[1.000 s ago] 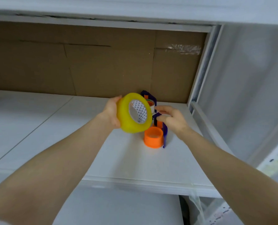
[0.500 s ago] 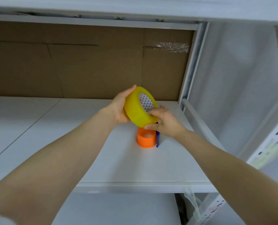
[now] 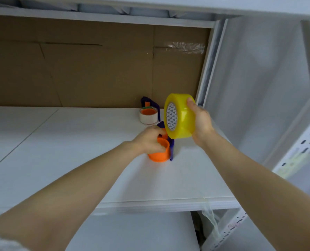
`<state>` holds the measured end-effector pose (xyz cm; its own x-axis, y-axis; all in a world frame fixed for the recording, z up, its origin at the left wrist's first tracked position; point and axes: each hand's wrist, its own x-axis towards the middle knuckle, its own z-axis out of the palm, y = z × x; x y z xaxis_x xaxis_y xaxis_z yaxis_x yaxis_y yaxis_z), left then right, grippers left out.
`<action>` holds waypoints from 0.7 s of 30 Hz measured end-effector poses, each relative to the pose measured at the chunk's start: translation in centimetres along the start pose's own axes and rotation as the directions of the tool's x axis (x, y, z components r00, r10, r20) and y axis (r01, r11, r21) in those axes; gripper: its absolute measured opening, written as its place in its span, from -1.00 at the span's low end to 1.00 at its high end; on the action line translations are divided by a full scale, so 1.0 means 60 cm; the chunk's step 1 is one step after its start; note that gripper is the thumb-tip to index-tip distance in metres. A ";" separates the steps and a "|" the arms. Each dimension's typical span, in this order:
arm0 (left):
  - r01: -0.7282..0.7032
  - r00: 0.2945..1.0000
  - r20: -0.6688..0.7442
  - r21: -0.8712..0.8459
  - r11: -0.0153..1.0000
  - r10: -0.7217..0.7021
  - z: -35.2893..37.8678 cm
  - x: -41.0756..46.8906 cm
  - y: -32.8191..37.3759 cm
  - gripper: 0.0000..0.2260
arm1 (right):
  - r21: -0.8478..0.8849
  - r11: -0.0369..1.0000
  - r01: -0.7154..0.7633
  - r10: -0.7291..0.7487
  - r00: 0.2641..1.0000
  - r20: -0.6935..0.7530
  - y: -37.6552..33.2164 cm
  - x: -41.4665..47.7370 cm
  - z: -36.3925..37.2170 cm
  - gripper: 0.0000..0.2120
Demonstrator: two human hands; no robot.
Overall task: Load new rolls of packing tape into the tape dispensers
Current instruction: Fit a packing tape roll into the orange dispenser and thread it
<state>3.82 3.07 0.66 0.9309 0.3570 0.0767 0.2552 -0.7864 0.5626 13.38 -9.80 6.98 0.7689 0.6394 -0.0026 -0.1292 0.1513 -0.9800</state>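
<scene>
Tape first: the yellow roll [image 3: 180, 115] is gripped on edge in my right hand [image 3: 202, 122], in the air. My left hand [image 3: 148, 142] clutches the orange dispenser [image 3: 159, 154] standing on the white shelf [image 3: 78, 151], just below the roll.

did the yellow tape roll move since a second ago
Yes. The yellow tape roll passed from the left hand to the right hand: it was above-left of the near dispenser, now it is above-right.
</scene>
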 end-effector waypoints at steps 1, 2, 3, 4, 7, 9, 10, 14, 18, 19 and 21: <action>-0.009 1.000 0.022 0.079 0.997 0.007 0.012 0.006 0.000 -0.80 | -0.014 1.000 -0.002 0.002 1.000 0.005 0.002 0.000 -0.002 -0.83; 0.001 0.999 0.039 0.133 0.991 -0.006 0.024 0.016 -0.004 -0.74 | -0.031 1.000 0.000 0.000 1.000 0.001 0.004 -0.002 -0.004 -0.83; 0.021 0.997 0.070 0.173 0.985 -0.034 0.030 0.021 -0.004 -0.63 | -0.030 1.000 0.002 -0.002 1.000 -0.009 0.005 -0.003 -0.006 -0.84; 0.025 0.994 0.099 0.204 0.979 -0.046 0.035 0.027 -0.002 -0.52 | -0.025 1.000 -0.009 0.008 1.000 -0.022 0.007 -0.004 -0.010 -0.84; 0.037 0.983 0.159 0.313 0.949 -0.090 0.044 0.036 0.003 -0.50 | -0.009 0.999 -0.042 0.042 0.997 -0.060 0.008 -0.004 -0.025 -0.82; 0.009 0.988 0.141 0.337 0.942 -0.060 0.047 0.041 0.003 -0.60 | -0.013 0.999 -0.050 0.050 0.997 -0.057 0.008 -0.005 -0.034 -0.83; -0.005 0.991 0.126 0.338 0.941 -0.040 0.050 0.044 0.003 -0.62 | -0.014 0.998 -0.059 0.058 0.997 -0.057 0.008 -0.006 -0.038 -0.82; 0.013 0.997 0.064 0.362 0.932 -0.038 0.070 0.049 0.000 -0.43 | 0.004 0.997 -0.081 0.081 0.996 -0.050 0.004 -0.013 -0.043 -0.82; 0.062 0.998 0.005 0.392 0.918 -0.069 0.083 0.050 0.003 -0.28 | 0.008 0.996 -0.092 0.093 0.994 -0.051 0.002 -0.015 -0.045 -0.85; 0.056 0.997 0.020 0.370 0.927 -0.068 0.081 0.051 0.005 -0.27 | 0.002 0.995 -0.100 0.100 0.994 -0.052 0.002 -0.014 -0.045 -0.85; 0.006 0.998 0.051 0.341 0.940 -0.025 0.071 0.049 0.006 -0.29 | -0.011 0.994 -0.109 0.108 0.993 -0.051 0.004 -0.012 -0.045 -0.85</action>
<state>7.77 1.69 -2.41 0.9365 0.3500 0.0207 0.3343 -0.9092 0.2482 14.46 -12.26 6.23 0.7811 0.6131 -0.1187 -0.2054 0.0727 -0.9760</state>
